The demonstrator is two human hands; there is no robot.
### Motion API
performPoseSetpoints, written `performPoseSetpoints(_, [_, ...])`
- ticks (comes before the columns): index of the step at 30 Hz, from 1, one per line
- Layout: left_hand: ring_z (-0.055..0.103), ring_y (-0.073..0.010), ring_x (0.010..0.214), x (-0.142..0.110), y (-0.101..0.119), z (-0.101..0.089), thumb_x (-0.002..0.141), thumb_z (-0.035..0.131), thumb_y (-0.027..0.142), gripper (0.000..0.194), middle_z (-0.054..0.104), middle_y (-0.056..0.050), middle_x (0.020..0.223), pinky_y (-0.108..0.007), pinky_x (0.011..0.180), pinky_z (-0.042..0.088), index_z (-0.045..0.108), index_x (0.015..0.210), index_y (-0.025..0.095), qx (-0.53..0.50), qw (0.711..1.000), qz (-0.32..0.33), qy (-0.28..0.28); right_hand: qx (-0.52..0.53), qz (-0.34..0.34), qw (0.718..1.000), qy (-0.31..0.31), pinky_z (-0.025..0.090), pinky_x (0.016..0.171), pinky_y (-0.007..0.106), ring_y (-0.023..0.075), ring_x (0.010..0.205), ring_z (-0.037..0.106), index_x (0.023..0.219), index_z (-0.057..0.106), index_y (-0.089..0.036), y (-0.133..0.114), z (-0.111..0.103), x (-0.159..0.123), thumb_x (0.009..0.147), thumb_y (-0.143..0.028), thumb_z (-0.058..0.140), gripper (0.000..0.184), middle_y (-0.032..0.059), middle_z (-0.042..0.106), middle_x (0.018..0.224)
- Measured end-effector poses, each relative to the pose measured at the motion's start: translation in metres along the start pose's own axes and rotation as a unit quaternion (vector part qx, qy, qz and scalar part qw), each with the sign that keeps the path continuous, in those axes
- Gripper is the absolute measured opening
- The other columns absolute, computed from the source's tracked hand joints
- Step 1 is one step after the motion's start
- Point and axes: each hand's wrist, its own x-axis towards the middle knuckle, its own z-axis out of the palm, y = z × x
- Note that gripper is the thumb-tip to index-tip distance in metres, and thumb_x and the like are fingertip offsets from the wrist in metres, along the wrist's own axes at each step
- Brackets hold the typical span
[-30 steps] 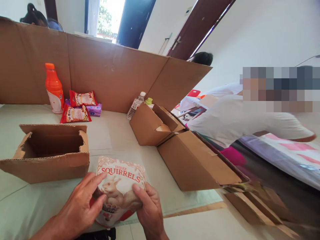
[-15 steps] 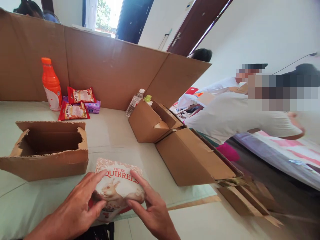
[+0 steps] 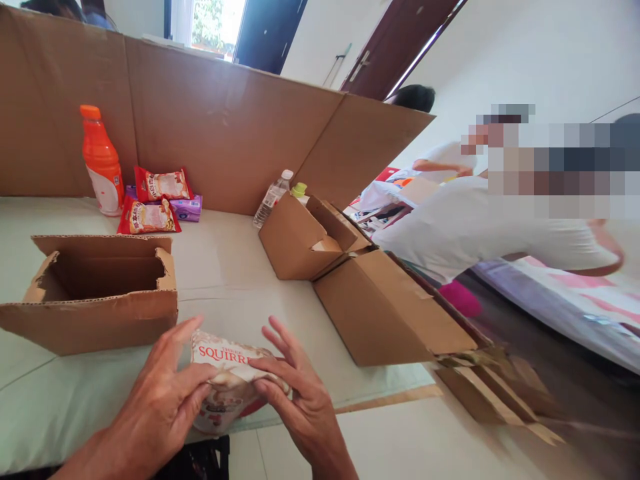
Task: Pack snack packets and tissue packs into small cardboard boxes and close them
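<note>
Folded down from its more upright front a half-second ago, a printed snack bag (image 3: 227,401) sits between left hand (image 3: 155,393) and right hand (image 3: 313,407), both clamped on it.
Its top fold runs crosswise, hand to hand, neither clearly nearer; an open carton (image 3: 120,327) stands leftward.

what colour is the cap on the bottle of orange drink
The cap is orange, like the drink bottle itself, clearest in the head view.
</note>
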Motion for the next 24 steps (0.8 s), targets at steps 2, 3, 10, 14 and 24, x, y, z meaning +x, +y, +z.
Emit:
performPoseSetpoints(2, [0.045,-0.0276,0.139,0.0,-0.002,0.001,0.092,0.055,0.012,0.025,0.052,-0.01,0.148,-0.048,0.108,0.048,0.067,0.11,0.026,-0.027,1.0,-0.004,-0.012,0.021,-0.023,0.999,-0.016,0.06,0.093,0.043,0.029,0.116,0.069,0.104,0.081,-0.032,-0.001,0.0,0.003,0.09,-0.029,0.072,0.018,0.0101,0.066,0.138])
performPoseSetpoints(3, [0.049,-0.0279,0.136,0.0,-0.002,0.001,0.089,0.059,0.014,0.028,0.059,-0.011,0.14,-0.048,0.107,0.049,0.065,0.114,0.025,-0.044,0.999,-0.005,-0.015,0.027,-0.041,0.999,-0.024,0.06,0.091,0.042,0.028,0.11,0.071,0.104,0.081,-0.032,-0.003,0.001,0.004,0.089,-0.026,0.072,0.019,0.0096,0.073,0.126])
performPoseSetpoints(10, [0.07,-0.016,0.078,0.01,-0.002,0.003,0.095,0.055,0.014,0.021,0.077,-0.002,0.087,-0.033,0.088,0.054,0.072,0.102,0.024,-0.127,0.99,-0.01,-0.059,0.077,-0.019,0.996,0.026,0.059,0.07,0.033,0.0214,0.075,0.073,0.094,0.077,-0.027,-0.001,0.012,0.006,0.087,-0.022,0.071,0.01,0.0034,0.078,0.079])
performPoseSetpoints(14, [0.064,-0.0137,0.067,0.012,-0.002,0.005,0.093,0.054,0.014,0.02,0.07,-0.002,0.074,-0.022,0.062,0.049,0.071,0.084,0.02,-0.126,0.991,-0.041,-0.01,0.172,0.094,0.98,0.023,0.06,0.077,0.032,0.0233,0.088,0.072,0.121,0.067,-0.024,0.023,0.019,-0.007,0.075,-0.036,0.084,0.051,0.0081,0.077,0.099])
performPoseSetpoints(24, [0.059,-0.0123,0.064,0.003,-0.007,0.012,0.095,0.052,0.014,0.021,0.064,-0.001,0.07,-0.021,0.061,0.046,0.061,0.077,0.019,-0.091,0.995,-0.034,0.033,0.192,0.169,0.967,-0.013,0.054,0.068,0.026,0.0178,0.073,0.063,0.088,0.075,-0.02,0.029,0.029,-0.006,0.073,-0.043,0.084,0.029,0.0028,0.07,0.077])
